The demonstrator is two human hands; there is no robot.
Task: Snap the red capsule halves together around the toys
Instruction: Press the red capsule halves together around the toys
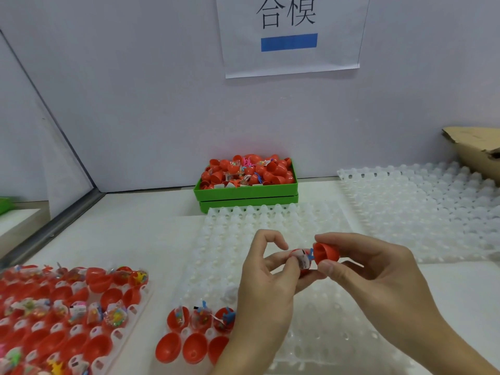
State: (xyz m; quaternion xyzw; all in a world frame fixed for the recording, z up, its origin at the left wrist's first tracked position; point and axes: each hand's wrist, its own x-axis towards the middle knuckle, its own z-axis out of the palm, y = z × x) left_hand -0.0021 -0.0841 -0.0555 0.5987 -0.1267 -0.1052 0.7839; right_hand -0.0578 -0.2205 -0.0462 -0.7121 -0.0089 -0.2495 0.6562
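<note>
From the head camera, both hands meet above a white dimpled tray [311, 334] on the counter [130, 226]. The left hand [266, 282] has its grip pinched round a red capsule half [302, 269] stuffed with a wrapped toy [304, 258], a blue bit sticking out. The right hand [378, 274] has its grip curled round an empty red cap [326, 253], its open mouth facing the toy and just beside it, the two halves not closed. Near the lower edge, filled and empty red halves [194, 334] sit in the tray. A left tray [67, 307] holds many more. A green bin [244, 189] of red halves and toys stands against the back wall, below a paper sign [290, 36].
</note>
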